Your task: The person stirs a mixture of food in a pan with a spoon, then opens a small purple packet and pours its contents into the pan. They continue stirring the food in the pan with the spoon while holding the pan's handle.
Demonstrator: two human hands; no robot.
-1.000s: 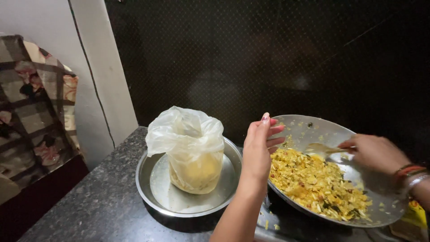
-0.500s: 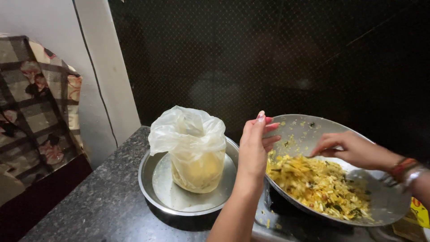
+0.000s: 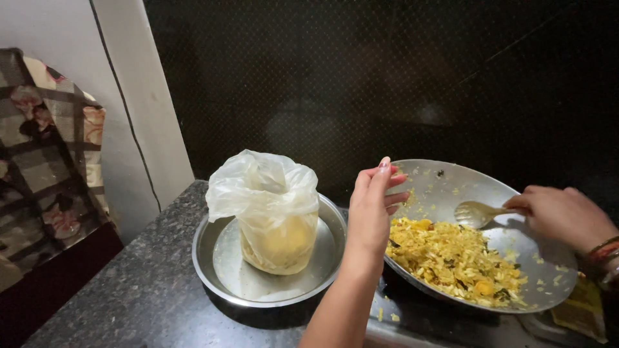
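A wide steel pan [image 3: 451, 183] tilts on the stove and holds yellow flaked food [image 3: 454, 258] heaped in its lower half. My left hand [image 3: 374, 209] rests on the pan's left rim, fingers loosely curled, steadying it. My right hand [image 3: 561, 216] grips a metal spatula [image 3: 477, 212], whose blade sits just above the food near the pan's middle. To the left, a clear plastic bag [image 3: 267, 209] with yellowish contents stands upright in a round steel bowl [image 3: 213, 270].
Everything sits on a dark speckled stone counter [image 3: 142, 296]. A few yellow flakes [image 3: 387, 316] lie spilled by the stove. A dark tiled wall rises behind. A patterned cloth [image 3: 45, 161] hangs at the far left beside a white wall.
My right hand drew back to the right and lifted the spatula out of the food. My left hand stayed on the pan's rim. The view shifted slightly.
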